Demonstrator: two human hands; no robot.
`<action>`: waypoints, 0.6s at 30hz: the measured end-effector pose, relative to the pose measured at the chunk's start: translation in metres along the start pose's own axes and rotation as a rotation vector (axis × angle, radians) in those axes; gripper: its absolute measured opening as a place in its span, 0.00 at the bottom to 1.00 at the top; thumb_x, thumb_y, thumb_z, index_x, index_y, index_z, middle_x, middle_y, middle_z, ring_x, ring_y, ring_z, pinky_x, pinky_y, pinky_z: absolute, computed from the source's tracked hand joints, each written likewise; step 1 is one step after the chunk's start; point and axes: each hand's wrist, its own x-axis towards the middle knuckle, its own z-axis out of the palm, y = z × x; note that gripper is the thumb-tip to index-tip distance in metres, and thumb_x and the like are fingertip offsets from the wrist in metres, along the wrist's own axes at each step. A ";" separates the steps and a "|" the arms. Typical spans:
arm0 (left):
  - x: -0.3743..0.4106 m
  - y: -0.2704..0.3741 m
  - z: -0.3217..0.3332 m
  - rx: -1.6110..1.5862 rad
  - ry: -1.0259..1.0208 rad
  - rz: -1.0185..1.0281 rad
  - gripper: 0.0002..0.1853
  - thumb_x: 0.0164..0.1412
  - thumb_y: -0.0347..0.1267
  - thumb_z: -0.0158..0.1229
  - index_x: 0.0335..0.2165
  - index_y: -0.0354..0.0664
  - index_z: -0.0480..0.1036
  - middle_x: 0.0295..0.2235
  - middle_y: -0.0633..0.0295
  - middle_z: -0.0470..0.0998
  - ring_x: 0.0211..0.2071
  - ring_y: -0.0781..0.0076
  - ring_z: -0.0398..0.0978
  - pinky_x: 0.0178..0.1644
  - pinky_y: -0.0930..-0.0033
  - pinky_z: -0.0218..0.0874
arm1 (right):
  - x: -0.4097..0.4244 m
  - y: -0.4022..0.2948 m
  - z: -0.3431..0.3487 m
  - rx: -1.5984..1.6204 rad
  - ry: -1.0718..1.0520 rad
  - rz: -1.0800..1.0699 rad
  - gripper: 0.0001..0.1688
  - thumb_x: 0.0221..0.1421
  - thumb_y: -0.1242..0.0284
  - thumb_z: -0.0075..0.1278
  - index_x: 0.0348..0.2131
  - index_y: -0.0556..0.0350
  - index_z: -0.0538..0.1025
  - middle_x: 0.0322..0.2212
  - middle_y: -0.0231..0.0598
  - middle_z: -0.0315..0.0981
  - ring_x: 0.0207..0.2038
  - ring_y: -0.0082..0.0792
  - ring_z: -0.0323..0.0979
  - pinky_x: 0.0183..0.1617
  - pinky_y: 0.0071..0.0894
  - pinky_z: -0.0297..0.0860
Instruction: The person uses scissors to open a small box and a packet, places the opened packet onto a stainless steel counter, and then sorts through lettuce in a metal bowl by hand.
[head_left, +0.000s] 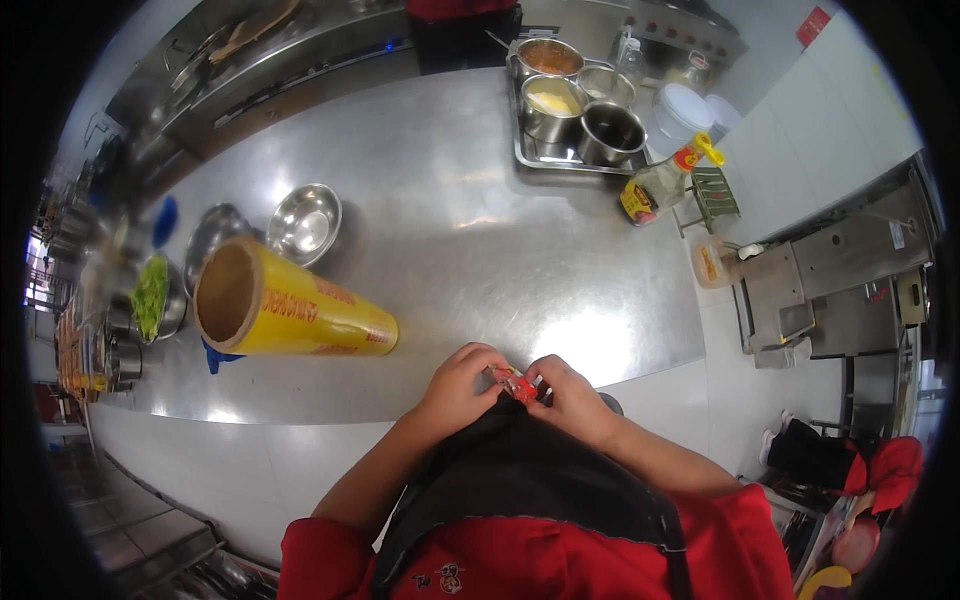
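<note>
Close to my black apron, near the front edge of the steel table (420, 247), both my hands hold a small red plastic packet (516, 385). The fingers of my left hand (461, 386) pinch its left end. My right hand (570, 397) grips the right side with thumb and forefinger. What the packet contains cannot be made out. A large yellow roll on a cardboard core (322, 311) stands to the left of my hands, bearing printed writing. Behind it are a shiny steel bowl (305, 225) and a second steel bowl (214, 229), partly hidden by the roll.
A tray (577, 166) with several steel pots stands at the back right, beside a bottle with a yellow cap (660, 187) and a small green rack (714, 196). Green leaves (150, 296) lie at the left. One person (465, 34) is across the table, another (885, 472) far right.
</note>
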 end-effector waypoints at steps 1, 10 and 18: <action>-0.001 -0.003 0.001 -0.003 0.000 0.027 0.06 0.45 0.26 0.57 0.28 0.41 0.73 0.35 0.58 0.72 0.37 0.60 0.71 0.41 0.67 0.63 | 0.000 0.002 0.000 -0.010 -0.005 -0.020 0.17 0.45 0.77 0.55 0.38 0.59 0.69 0.35 0.41 0.65 0.30 0.32 0.70 0.31 0.27 0.69; -0.006 0.000 0.004 0.269 0.070 0.127 0.05 0.45 0.26 0.56 0.27 0.42 0.73 0.38 0.60 0.72 0.37 0.59 0.71 0.40 0.65 0.64 | -0.002 -0.002 0.002 -0.067 0.047 -0.057 0.17 0.44 0.75 0.55 0.36 0.58 0.69 0.34 0.43 0.66 0.30 0.38 0.71 0.32 0.31 0.69; 0.002 0.006 0.005 0.199 -0.027 0.009 0.15 0.45 0.23 0.56 0.36 0.40 0.71 0.41 0.55 0.71 0.42 0.58 0.70 0.45 0.66 0.63 | 0.002 0.000 0.001 -0.265 0.044 -0.149 0.27 0.43 0.69 0.59 0.40 0.58 0.63 0.32 0.46 0.67 0.32 0.45 0.71 0.35 0.36 0.69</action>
